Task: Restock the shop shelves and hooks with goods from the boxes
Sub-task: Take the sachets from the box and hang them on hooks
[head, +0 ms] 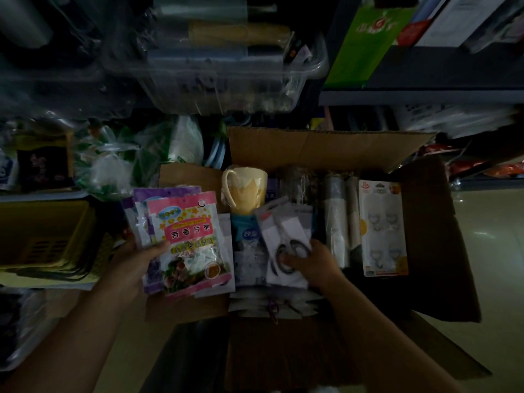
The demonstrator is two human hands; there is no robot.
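Pretty dark shot, looking down into open cardboard box on floor. Left hand grips fanned stack of sachet packs, pink one on top, purple behind, held over box's left flap. Right hand reaches inside box, fingers curled on carded scissors pack. Cream mug sits at back of box, hook blister card along right wall. Yellow basket off to left.
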